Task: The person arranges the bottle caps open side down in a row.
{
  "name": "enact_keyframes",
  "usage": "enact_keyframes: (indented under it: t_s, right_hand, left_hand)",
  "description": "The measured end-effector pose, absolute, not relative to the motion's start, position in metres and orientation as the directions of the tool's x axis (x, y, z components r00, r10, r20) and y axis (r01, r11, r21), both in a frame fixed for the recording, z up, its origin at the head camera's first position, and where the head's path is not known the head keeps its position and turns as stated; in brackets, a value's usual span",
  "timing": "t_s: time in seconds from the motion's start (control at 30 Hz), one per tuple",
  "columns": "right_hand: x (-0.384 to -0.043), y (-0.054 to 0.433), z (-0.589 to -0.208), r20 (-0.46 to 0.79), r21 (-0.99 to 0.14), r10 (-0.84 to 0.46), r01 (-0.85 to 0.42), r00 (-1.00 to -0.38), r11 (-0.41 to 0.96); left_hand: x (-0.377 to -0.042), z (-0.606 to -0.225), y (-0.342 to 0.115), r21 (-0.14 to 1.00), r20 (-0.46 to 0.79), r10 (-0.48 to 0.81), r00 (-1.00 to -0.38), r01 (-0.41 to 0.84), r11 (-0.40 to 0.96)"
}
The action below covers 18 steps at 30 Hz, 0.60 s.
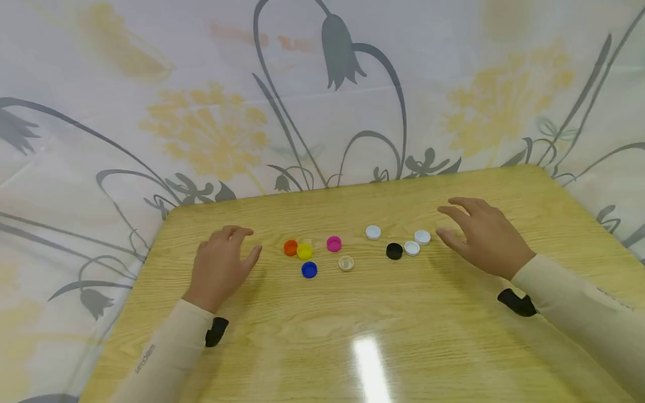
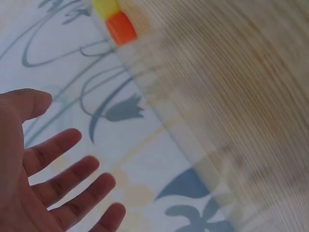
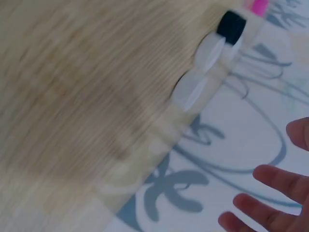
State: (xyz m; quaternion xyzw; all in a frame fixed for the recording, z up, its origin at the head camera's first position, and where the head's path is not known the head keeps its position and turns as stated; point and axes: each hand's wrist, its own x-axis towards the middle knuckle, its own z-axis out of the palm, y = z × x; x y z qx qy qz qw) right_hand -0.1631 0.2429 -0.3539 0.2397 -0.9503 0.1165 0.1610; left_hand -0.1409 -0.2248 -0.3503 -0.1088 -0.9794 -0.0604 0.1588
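Observation:
Several small round bottle caps lie scattered across the middle of the table. My left hand (image 1: 220,267) hovers left of an orange cap (image 1: 290,248), fingers spread and nothing in it. A yellow cap (image 1: 304,251) touches the orange one, and a blue cap (image 1: 309,270) lies in front of them. Toward the centre are a magenta cap (image 1: 334,243) and a cream cap (image 1: 346,263). My right hand (image 1: 484,235), also holding nothing, is just right of a white cap (image 1: 422,238). Beside that sit another white cap (image 1: 411,248), a black cap (image 1: 395,251) and a third white cap (image 1: 373,232).
The wood-grain table (image 1: 312,330) reflects a bright light strip near its front. A white cloth (image 1: 302,112) printed with grey and yellow flowers hangs behind the table and along its sides. Black wrist mounts (image 1: 216,332) sit under both sleeves.

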Motion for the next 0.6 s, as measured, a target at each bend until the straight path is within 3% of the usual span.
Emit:
enact_keyframes:
  t_s: [0.17,0.3,0.47,0.6]
  right_hand:
    - [-0.152,0.22,-0.361,0.494,-0.142,-0.48,-0.612,-0.725,0.778]
    - [-0.142,0.202,-0.367,0.526,-0.175,-0.498,-0.661,-0.689,0.729]
    - [-0.135,0.177,-0.373,0.496,-0.296,-0.503,-0.682,-0.708,0.669]
    - [-0.135,0.158,-0.377,0.416,-0.484,-0.492,-0.645,-0.764,0.591]
  left_hand:
    - [-0.134,-0.35,-0.204,0.081,0.396,0.26,-0.881,0.316,0.945]
    - [-0.13,-0.354,-0.189,0.113,0.389,0.28,-0.878,0.347,0.931]
    - [-0.128,-0.362,-0.177,0.144,0.305,0.282,-0.91,0.336,0.931]
    - [-0.128,-0.366,-0.172,0.163,0.216,0.263,-0.94,0.301,0.94]
